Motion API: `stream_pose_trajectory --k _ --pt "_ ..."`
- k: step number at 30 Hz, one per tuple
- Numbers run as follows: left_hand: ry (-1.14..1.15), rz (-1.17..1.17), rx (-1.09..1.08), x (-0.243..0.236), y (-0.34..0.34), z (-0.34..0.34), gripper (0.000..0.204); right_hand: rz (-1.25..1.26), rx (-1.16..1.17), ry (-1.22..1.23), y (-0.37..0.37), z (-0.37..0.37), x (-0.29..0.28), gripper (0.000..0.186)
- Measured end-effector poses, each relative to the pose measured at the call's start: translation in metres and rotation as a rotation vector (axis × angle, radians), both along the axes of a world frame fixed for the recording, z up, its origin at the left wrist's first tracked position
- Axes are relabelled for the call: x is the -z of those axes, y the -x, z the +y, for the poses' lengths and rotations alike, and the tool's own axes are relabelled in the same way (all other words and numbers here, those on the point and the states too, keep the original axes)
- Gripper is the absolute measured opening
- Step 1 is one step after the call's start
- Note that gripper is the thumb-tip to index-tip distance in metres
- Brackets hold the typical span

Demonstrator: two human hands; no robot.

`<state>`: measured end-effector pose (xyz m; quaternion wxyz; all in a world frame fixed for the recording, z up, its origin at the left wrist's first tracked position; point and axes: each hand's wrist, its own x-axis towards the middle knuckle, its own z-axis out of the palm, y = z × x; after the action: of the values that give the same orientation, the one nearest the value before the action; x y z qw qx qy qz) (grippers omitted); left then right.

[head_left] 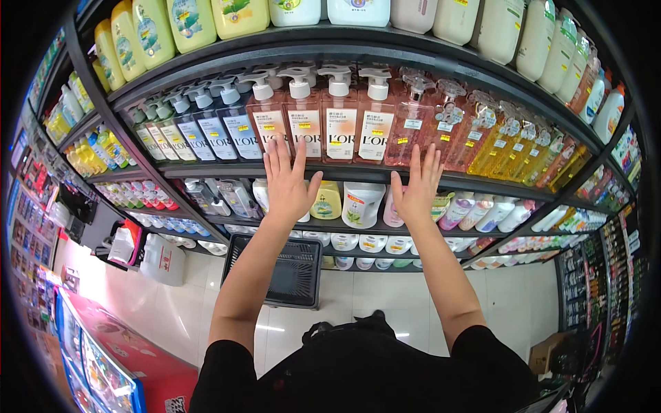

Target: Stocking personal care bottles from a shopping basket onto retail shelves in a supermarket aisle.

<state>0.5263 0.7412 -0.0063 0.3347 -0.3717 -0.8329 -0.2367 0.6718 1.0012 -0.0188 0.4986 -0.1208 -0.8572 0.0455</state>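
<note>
Both my hands are raised in front of a shelf of pump bottles, holding nothing. My left hand (290, 186) has its fingers spread, the fingertips overlapping the lower labels of the pink pump bottles (337, 124). My right hand (417, 191) is also open, with its fingertips at the lower part of the clear pink bottles (411, 131). Whether either hand touches the bottles or the black shelf edge (358, 169), I cannot tell. Dark blue pump bottles (238, 131) stand left of the pink ones; amber bottles (506, 144) stand to the right.
Larger yellow bottles (189, 24) and white ones line the shelf above. Below are a white bottle (362, 205) and rows of packs. A black plastic basket (317, 275) is under my left forearm. A white jug (162, 260) stands on the tiled floor (358, 292) at left.
</note>
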Motion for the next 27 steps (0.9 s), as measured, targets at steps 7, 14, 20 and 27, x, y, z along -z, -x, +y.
stream_pose_trajectory --k 7,14,20,27 --pt "-0.024 0.051 -0.005 0.019 0.007 0.015 0.093 -0.179 0.045 -0.041 -0.008 0.009 0.018 0.081" --pt "-0.03 -0.053 0.005 0.047 -0.013 0.01 0.089 -0.195 -0.043 -0.072 -0.026 0.005 0.023 0.082" --pt "0.081 -0.342 0.052 0.102 -0.081 -0.033 0.075 -0.233 -0.063 -0.01 -0.042 0.01 0.052 0.083" --pt "-0.123 -0.618 -0.107 0.137 -0.11 -0.166 0.044 -0.151 -0.064 0.096 -0.045 -0.02 0.074 0.069"
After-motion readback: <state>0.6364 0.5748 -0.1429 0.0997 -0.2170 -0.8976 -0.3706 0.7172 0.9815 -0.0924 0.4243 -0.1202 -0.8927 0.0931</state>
